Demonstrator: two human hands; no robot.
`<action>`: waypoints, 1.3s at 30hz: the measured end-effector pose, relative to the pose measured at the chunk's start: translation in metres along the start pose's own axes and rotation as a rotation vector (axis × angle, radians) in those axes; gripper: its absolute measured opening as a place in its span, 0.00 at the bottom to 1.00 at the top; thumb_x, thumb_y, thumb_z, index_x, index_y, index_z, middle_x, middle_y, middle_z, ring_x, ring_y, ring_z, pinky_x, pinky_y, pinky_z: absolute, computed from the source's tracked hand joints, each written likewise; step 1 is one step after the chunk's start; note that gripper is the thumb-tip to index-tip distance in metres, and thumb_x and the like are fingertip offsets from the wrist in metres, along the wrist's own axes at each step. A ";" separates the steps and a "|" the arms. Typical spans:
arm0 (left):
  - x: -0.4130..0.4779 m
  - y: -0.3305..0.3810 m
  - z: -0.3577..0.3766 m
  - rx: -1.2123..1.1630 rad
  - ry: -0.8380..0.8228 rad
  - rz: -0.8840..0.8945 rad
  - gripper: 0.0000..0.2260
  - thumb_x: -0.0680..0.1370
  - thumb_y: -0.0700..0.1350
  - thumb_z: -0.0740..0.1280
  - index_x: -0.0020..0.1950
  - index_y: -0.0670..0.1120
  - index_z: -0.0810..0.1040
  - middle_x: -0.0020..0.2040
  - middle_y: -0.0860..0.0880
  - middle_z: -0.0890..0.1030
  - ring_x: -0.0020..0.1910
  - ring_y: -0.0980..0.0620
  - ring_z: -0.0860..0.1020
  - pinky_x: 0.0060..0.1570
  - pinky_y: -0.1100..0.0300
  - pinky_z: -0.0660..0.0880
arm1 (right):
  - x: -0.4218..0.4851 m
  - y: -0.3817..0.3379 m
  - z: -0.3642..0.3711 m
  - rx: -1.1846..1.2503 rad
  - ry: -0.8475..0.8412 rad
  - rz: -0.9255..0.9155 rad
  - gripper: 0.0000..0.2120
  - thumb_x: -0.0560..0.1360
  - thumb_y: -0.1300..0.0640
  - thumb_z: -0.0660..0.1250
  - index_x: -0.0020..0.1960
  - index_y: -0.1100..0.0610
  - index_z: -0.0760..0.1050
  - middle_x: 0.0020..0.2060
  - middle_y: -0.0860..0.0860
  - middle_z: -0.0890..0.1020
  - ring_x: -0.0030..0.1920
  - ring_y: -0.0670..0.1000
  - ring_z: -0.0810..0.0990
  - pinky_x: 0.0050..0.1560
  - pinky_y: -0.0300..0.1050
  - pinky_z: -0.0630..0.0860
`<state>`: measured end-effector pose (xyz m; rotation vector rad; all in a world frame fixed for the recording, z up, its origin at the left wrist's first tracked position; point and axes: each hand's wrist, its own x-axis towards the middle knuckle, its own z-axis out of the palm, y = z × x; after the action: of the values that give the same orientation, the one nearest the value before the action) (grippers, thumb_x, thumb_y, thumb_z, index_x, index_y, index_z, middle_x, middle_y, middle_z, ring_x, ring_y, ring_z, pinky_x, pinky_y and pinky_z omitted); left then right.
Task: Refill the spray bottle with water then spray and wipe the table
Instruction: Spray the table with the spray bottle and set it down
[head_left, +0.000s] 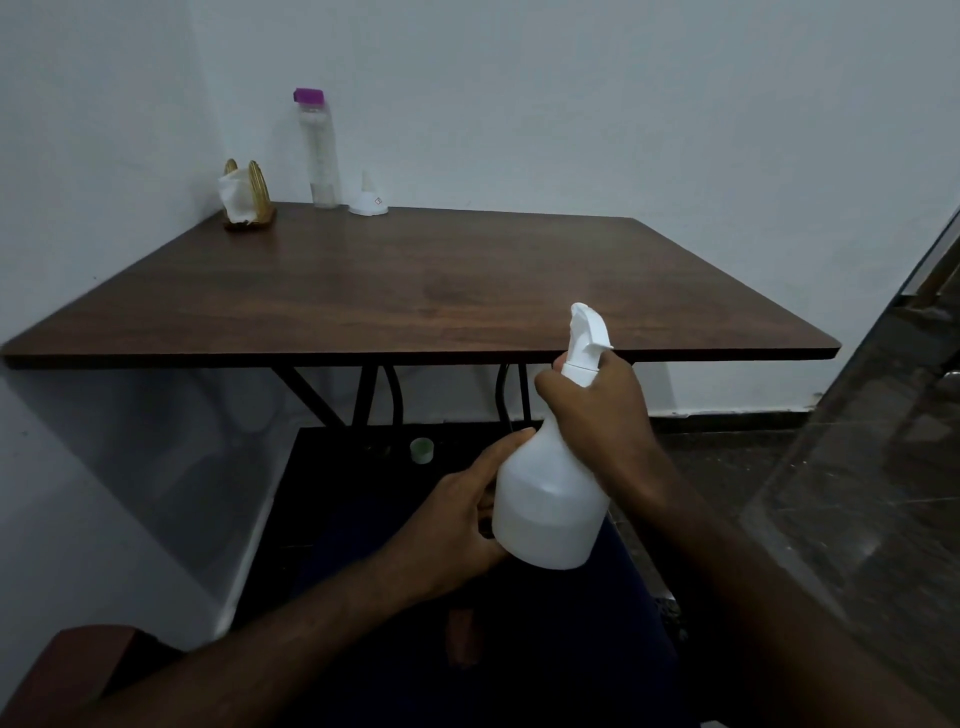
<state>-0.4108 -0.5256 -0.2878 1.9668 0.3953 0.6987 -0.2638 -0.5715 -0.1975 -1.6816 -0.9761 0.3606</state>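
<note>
I hold a white spray bottle in front of the table's near edge, above my lap. My left hand grips its round body from the left. My right hand wraps the neck just under the white trigger head. The dark wooden table stretches ahead. At its far left stand a tall clear water bottle with a purple cap, a small white funnel beside it, and a gold napkin holder with white tissues.
White walls close in the table on the left and at the back. A black metal frame and a small green cap on the floor lie under the table. A glass panel stands at the right. A brown chair arm is at lower left.
</note>
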 end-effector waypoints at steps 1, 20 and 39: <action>0.000 0.000 0.000 -0.003 0.001 0.002 0.39 0.71 0.37 0.75 0.75 0.57 0.59 0.65 0.54 0.76 0.62 0.57 0.77 0.58 0.61 0.76 | 0.000 -0.002 -0.001 0.002 -0.004 0.001 0.05 0.73 0.58 0.68 0.47 0.58 0.74 0.37 0.50 0.77 0.38 0.48 0.77 0.37 0.40 0.73; 0.079 0.047 -0.093 -0.030 0.126 0.011 0.44 0.68 0.49 0.78 0.76 0.58 0.55 0.66 0.56 0.74 0.61 0.60 0.76 0.56 0.61 0.77 | 0.095 -0.099 0.036 0.201 -0.052 -0.394 0.18 0.68 0.62 0.71 0.57 0.57 0.76 0.42 0.51 0.82 0.38 0.53 0.83 0.38 0.48 0.81; 0.141 0.002 -0.160 0.278 0.495 -0.150 0.42 0.59 0.57 0.81 0.68 0.54 0.66 0.57 0.59 0.74 0.54 0.59 0.75 0.48 0.67 0.72 | 0.170 -0.090 0.111 0.015 -0.334 -0.252 0.11 0.70 0.54 0.73 0.49 0.54 0.74 0.42 0.51 0.81 0.42 0.49 0.81 0.44 0.47 0.78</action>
<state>-0.4005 -0.3392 -0.1850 1.9775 0.9736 1.0784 -0.2713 -0.3658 -0.1149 -1.4881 -1.4117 0.4872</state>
